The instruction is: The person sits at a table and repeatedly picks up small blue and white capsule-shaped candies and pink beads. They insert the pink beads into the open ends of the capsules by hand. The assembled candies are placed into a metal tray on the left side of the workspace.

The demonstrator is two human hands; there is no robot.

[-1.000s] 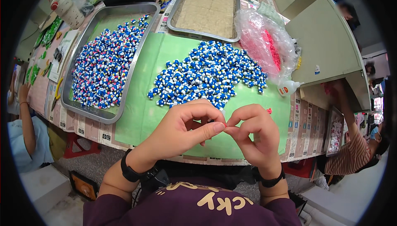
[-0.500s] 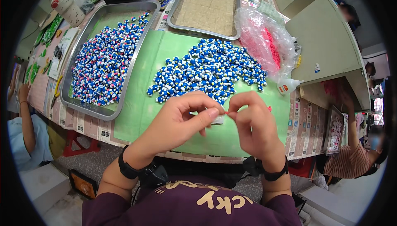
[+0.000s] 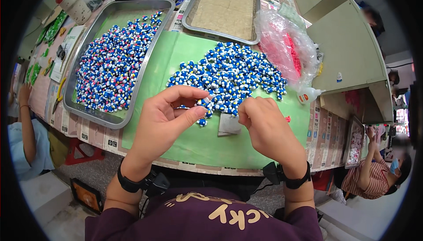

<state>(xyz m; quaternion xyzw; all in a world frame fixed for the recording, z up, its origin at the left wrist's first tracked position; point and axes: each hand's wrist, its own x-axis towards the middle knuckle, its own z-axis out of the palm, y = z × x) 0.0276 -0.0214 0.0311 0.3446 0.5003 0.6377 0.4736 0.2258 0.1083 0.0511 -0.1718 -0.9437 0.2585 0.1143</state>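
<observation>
**Hands drawn apart over the blue-and-white pile**

While I watched through the head camera, the left hand [image 3: 165, 117] pinched one small blue-and-white figure [image 3: 203, 103] between thumb and forefinger, its other fingers curled loosely above. It was a glossy, rounded little piece, held just over the near edge of the loose pile of matching figures [image 3: 229, 73] on the smooth green mat [image 3: 154, 73]. The right hand [image 3: 264, 128] was closed into a loose fist, fingers pressed together; I could not tell what, if anything, they gripped. Between the hands a flat grey square sheet [image 3: 229, 125] lay on the mat, and a single figure [image 3: 202, 122] sat beside it.

To the left stood a shiny metal tray [image 3: 77, 109] heaped with more of the figures. A second metal tray [image 3: 191, 23] held a pale, grainy slab, and a crinkled clear plastic bag of pink pieces [image 3: 286, 51] lay at the right of the tabletop.

Half a second earlier the fingertips of both hands had met at one point; now they stood apart, uncovering the grey sheet.
</observation>
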